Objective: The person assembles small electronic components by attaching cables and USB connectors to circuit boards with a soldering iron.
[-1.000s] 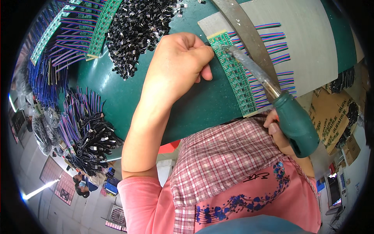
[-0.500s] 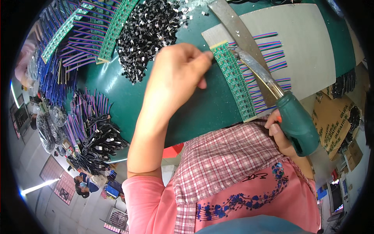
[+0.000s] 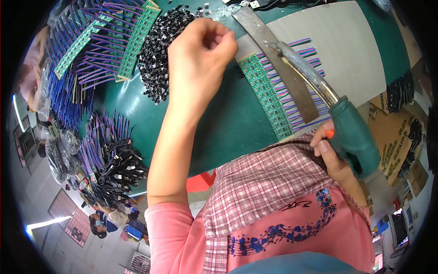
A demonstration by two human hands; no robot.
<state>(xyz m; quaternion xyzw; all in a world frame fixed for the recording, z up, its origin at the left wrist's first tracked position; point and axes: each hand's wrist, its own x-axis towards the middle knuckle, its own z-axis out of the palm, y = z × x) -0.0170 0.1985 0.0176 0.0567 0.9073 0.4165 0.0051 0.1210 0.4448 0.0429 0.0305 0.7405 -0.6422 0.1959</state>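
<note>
The green surface (image 3: 228, 121) is spread beneath the circuit board (image 3: 266, 97), a long, narrow strip laid at a slant. To the right of the board, a wide grey sheet (image 3: 358, 50) is placed. Well to the board's left, wired boards (image 3: 136, 48) are stacked; on the same side, a pile of small black plugs (image 3: 155, 68) is heaped, and level with the board's lower end and below, a bundle of black cables (image 3: 116, 170) is gathered. The soldering tool (image 3: 353, 132) is gripped by its green handle in the right hand (image 3: 329, 153), to the lower right of the board. Its tip is held over a flat metal bar (image 3: 295, 89), near the board's upper end; whether contact is made cannot be told. The bar is set across the wires (image 3: 302, 41) that are fanned out from the board's right edge.

The left hand (image 3: 200, 50) is raised to the upper left of the board, apart from it, fingers curled and thumb brought to forefinger; whether anything tiny is pinched cannot be told.

The board is judged light and stiff, with fragile parts on its face, so it is best held by its long left edge or pale ends. The wires are likely soft and easily bent. The tool is probably front-heavy and hot-tipped, and only its handle should be grasped.
</note>
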